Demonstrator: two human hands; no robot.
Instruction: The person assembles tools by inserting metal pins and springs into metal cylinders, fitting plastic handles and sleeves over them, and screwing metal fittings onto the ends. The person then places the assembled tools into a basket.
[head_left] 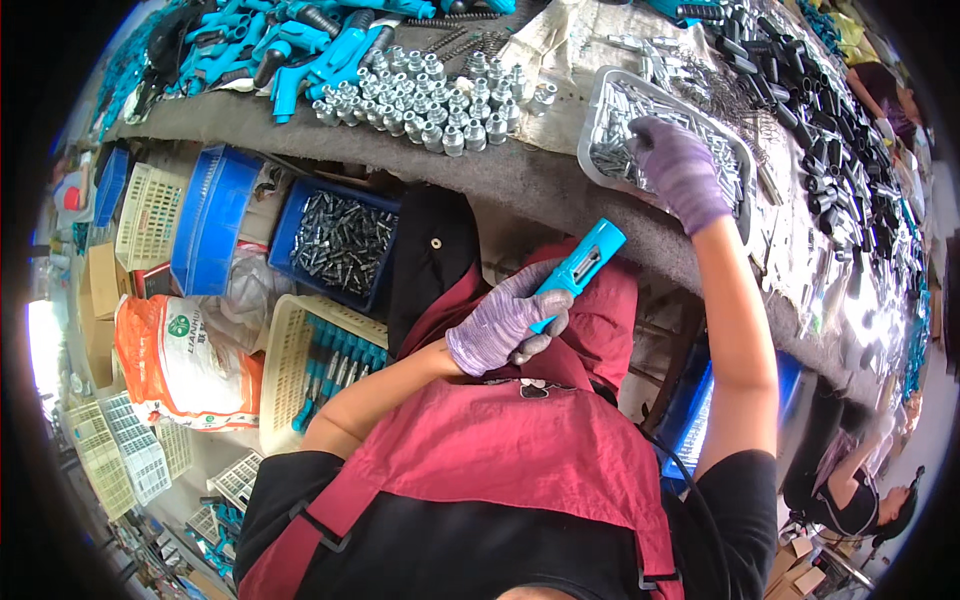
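My left hand (505, 318), in a purple knit glove, is closed around a teal plastic tool housing (590, 258) above my lap. The housing tilts up to the right and has a dark slot in its side. My right hand (682, 170), gloved alike, reaches over a clear plastic tray (590, 160) of small silver metal pins (625, 105). Its fingers are curled down at the pins; whatever they pinch is hidden. Left of the tray, a cluster of silver metal collars (430, 105) stands on the cloth-covered bench (540, 175).
Teal housings (310, 50) lie piled at the far left of the bench, black sleeves (820, 150) at the right. Springs (480, 42) lie behind the collars. At my left are a blue bin (340, 240) of dark metal parts and a cream basket (285, 370). Co-workers (850, 490) are at the right.
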